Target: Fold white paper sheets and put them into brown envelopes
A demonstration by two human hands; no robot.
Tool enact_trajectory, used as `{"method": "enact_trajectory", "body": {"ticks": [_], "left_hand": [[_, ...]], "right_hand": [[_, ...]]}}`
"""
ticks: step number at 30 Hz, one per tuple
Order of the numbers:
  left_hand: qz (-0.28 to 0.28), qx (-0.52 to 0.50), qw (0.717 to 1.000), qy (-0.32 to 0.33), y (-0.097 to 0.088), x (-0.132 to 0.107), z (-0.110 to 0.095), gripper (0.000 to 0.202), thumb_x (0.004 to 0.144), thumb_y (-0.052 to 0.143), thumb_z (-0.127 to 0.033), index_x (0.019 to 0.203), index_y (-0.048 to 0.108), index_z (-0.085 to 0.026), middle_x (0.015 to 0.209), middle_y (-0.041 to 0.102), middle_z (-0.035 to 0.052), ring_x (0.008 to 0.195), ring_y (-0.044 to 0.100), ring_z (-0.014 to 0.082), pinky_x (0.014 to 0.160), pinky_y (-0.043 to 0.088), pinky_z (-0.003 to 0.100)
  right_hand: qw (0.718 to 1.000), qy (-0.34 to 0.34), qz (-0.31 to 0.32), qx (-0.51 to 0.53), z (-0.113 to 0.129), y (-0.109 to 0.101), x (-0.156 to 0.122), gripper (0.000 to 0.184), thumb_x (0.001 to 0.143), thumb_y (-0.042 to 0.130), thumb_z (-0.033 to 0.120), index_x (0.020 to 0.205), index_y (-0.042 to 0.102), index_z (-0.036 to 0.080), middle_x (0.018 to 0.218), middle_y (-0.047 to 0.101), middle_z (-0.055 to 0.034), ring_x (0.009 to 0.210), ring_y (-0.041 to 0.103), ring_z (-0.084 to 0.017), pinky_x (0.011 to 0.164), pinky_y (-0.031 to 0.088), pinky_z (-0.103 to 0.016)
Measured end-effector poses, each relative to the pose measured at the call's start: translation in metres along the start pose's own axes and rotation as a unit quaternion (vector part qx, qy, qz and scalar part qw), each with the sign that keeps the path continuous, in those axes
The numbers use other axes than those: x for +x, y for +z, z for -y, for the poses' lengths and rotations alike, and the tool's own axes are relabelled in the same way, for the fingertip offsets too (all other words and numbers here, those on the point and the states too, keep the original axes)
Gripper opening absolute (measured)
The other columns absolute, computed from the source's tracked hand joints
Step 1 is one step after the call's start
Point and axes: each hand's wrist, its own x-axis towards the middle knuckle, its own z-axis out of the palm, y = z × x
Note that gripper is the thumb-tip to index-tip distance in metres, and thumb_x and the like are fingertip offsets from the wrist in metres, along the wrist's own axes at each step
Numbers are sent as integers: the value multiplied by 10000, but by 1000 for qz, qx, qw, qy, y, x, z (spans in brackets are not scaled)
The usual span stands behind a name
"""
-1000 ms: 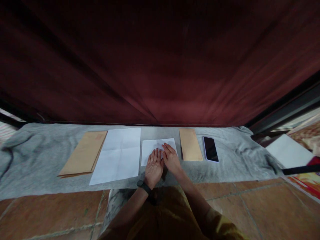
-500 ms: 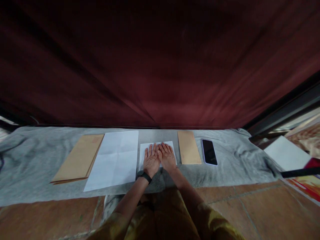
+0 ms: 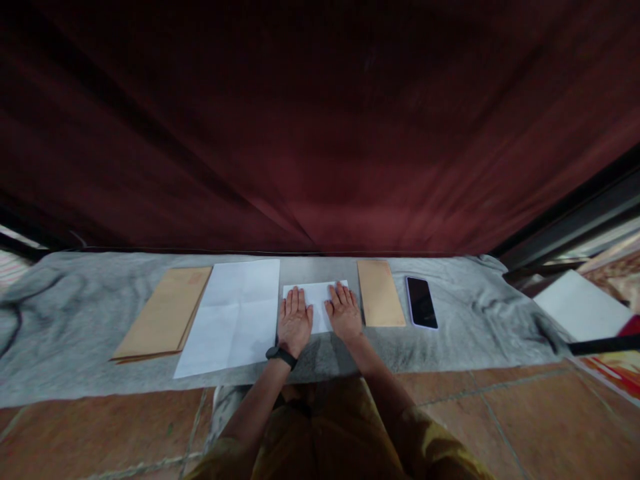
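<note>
A white sheet of paper (image 3: 320, 301), smaller than the one beside it and apparently folded, lies on the grey cloth in front of me. My left hand (image 3: 295, 322) rests flat on its left end, fingers stretched out. On the right end lies my right hand (image 3: 344, 312), also flat with fingers a little apart. The palms hide both ends of the paper, while its middle shows between them. Left of my left hand is a larger creased white sheet (image 3: 233, 317). A single brown envelope (image 3: 381, 293) lies just right of my right hand.
Several brown envelopes (image 3: 163, 313) are stacked at the left, partly under the large sheet's edge. A phone (image 3: 421, 303) with a dark screen lies at the right. The grey cloth (image 3: 480, 320) covers the surface, and a dark red fabric (image 3: 320, 167) rises behind it.
My hands have moved apart over the small paper, left hand to the left and right hand to the right, uncovering its middle. The view has shifted slightly.
</note>
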Motion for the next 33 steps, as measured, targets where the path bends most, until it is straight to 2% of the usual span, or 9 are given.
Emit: {"method": "enact_trajectory", "body": {"ticks": [6, 9, 12, 15, 18, 21, 27, 33], "left_hand": [[-27, -31, 999, -24, 5, -6, 5, 611, 1000, 306, -318, 1514, 340, 12, 1585, 344, 242, 1501, 286, 311, 1209, 292, 518], [-56, -47, 997, -13, 6, -9, 7, 598, 998, 297, -304, 1513, 343, -2, 1568, 377, 243, 1490, 311, 315, 1190, 322, 543], [-61, -49, 997, -8, 6, -10, 8, 580, 997, 293, -291, 1498, 368, -9, 1557, 401, 238, 1481, 329, 313, 1184, 332, 539], [-50, -37, 998, -7, 5, -9, 9, 566, 995, 293, -277, 1459, 410, 25, 1551, 394, 264, 1480, 324, 332, 1190, 320, 534], [-35, -32, 999, -5, 4, -9, 10, 548, 992, 302, -264, 1434, 444, 27, 1549, 393, 270, 1481, 318, 343, 1188, 321, 528], [-38, -39, 999, -3, 5, -10, 11, 534, 988, 311, -254, 1449, 437, -15, 1550, 410, 243, 1484, 317, 324, 1179, 338, 525], [-61, -55, 997, 2, 9, -11, 11, 547, 991, 302, -267, 1459, 412, -7, 1549, 404, 253, 1489, 306, 322, 1183, 323, 548], [-58, -53, 997, -2, 5, -11, 10, 541, 995, 315, -275, 1474, 402, -39, 1564, 398, 222, 1493, 302, 305, 1187, 320, 539]], "right_hand": [[1000, 13, -11, 7, -8, -1, -7, 515, 1036, 432, 342, 1502, 437, 123, 1556, 420, -174, 1445, 389, -292, 1168, 329, -496], [999, 28, -19, 7, -8, -5, -9, 515, 1033, 435, 322, 1494, 439, 94, 1553, 422, -184, 1447, 386, -298, 1168, 334, -499], [999, 38, -16, 11, 0, -11, -10, 508, 1031, 414, 270, 1500, 421, 76, 1564, 404, -185, 1462, 365, -287, 1181, 319, -498], [999, -15, 12, 36, 19, -14, -12, 497, 1032, 413, 273, 1508, 427, 132, 1577, 403, -133, 1478, 340, -266, 1195, 306, -477], [993, -84, 41, 65, 38, -12, -16, 450, 1036, 439, 338, 1462, 505, 206, 1562, 441, -76, 1465, 364, -254, 1204, 296, -470], [993, -86, 47, 66, 46, -8, -21, 422, 1044, 436, 357, 1431, 542, 225, 1541, 472, -63, 1440, 403, -253, 1208, 280, -485], [998, -52, 30, 31, 28, -9, -29, 483, 1030, 463, 353, 1488, 469, 200, 1572, 418, -99, 1455, 378, -269, 1197, 286, -483], [999, -26, 14, 17, 11, -14, -37, 498, 1034, 445, 346, 1510, 437, 200, 1583, 393, -120, 1464, 360, -269, 1187, 289, -493]]}}
